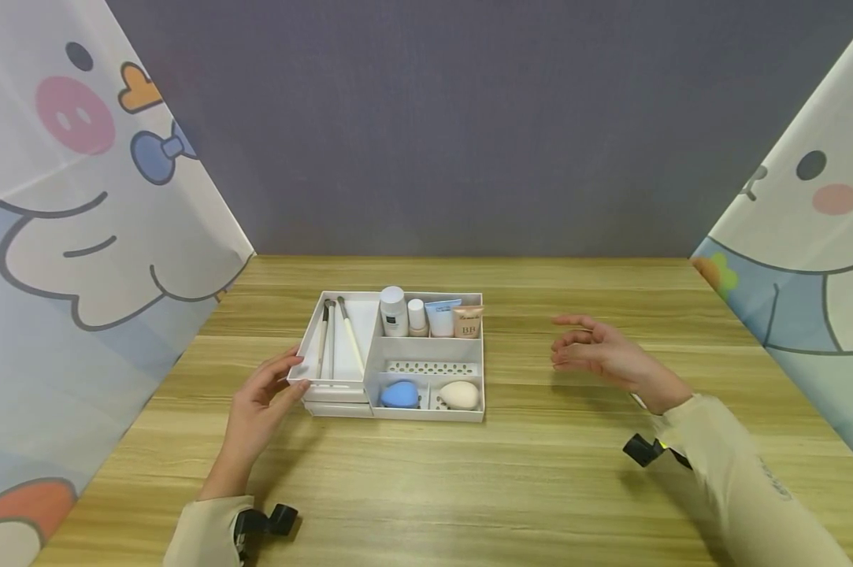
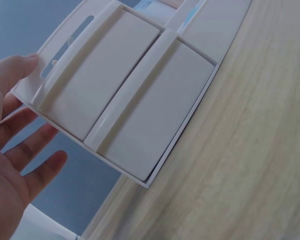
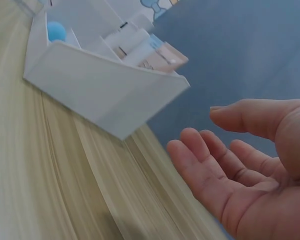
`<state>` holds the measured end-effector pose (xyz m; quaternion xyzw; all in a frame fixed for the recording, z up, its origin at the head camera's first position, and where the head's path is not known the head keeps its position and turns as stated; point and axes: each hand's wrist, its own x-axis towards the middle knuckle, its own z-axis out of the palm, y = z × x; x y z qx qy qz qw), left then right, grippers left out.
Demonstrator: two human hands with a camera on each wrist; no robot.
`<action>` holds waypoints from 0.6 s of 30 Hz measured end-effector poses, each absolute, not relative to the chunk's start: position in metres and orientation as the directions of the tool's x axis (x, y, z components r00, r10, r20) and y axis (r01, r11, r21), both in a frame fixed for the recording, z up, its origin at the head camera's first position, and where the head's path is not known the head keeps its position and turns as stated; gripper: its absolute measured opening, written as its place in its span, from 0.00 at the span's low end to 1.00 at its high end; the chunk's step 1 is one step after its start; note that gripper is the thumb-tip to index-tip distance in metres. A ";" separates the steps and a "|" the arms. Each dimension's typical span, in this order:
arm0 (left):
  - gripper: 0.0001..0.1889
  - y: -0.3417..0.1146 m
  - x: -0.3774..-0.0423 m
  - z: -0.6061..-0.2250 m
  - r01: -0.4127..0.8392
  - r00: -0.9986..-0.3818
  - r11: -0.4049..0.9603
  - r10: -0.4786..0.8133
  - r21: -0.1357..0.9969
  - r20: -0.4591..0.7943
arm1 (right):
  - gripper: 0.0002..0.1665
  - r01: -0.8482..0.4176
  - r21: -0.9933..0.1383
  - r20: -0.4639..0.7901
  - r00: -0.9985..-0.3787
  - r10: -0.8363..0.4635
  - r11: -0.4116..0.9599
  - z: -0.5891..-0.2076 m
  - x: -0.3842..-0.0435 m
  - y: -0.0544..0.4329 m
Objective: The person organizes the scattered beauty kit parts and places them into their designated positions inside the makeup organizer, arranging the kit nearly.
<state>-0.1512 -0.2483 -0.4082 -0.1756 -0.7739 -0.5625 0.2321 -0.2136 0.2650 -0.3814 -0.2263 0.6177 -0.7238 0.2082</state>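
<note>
A white desktop organizer [image 1: 432, 347] stands on the table, with two drawer fronts [image 2: 145, 110] low on its left side. My left hand [image 1: 259, 405] grips its left front corner, thumb at the front edge and fingers along the side. Three makeup brushes [image 1: 331, 339] lie in the top left tray. Behind, a white bottle [image 1: 394, 315], a smaller bottle [image 1: 417, 319], a blue-white tube [image 1: 442, 319] and a beige BB tube [image 1: 468, 323] stand upright. A blue makeup sponge [image 1: 401, 394] and a cream one [image 1: 459, 395] sit in front compartments. My right hand [image 1: 610, 354] hovers right of the organizer, fingers loosely bent, holding nothing.
The wooden table [image 1: 426, 488] reaches back to a grey panel [image 1: 426, 126]. Cartoon-printed sheets [image 1: 64, 260] flank it on the left and right. A black wrist camera [image 1: 281, 520] is strapped to each wrist.
</note>
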 end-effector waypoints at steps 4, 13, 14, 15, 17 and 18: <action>0.19 -0.247 -0.151 -0.408 0.536 -0.829 0.303 0.012 0.788 0.560 | 0.26 0.015 -0.993 0.053 -0.836 -0.546 -0.120 -0.382 -0.210 0.277; 0.19 -0.247 -0.151 -0.407 0.528 -0.832 0.307 0.001 0.792 0.554 | 0.28 -0.025 -0.999 0.012 -0.898 -0.440 0.024 -0.379 -0.202 0.297; 0.19 -0.247 -0.151 -0.407 0.526 -0.833 0.309 0.000 0.793 0.553 | 0.28 -0.036 -0.998 0.010 -0.903 -0.429 0.052 -0.379 -0.202 0.299; 0.19 -0.247 -0.151 -0.407 0.524 -0.834 0.310 -0.001 0.793 0.552 | 0.28 -0.048 -0.995 0.008 -0.909 -0.416 0.085 -0.379 -0.202 0.301; 0.19 -0.248 -0.151 -0.408 0.520 -0.836 0.311 -0.003 0.795 0.548 | 0.28 -0.068 -0.984 -0.002 -0.920 -0.391 0.166 -0.378 -0.201 0.304; 0.19 -0.248 -0.151 -0.408 0.519 -0.837 0.313 -0.003 0.796 0.547 | 0.29 -0.075 -0.974 -0.011 -0.927 -0.375 0.214 -0.377 -0.200 0.305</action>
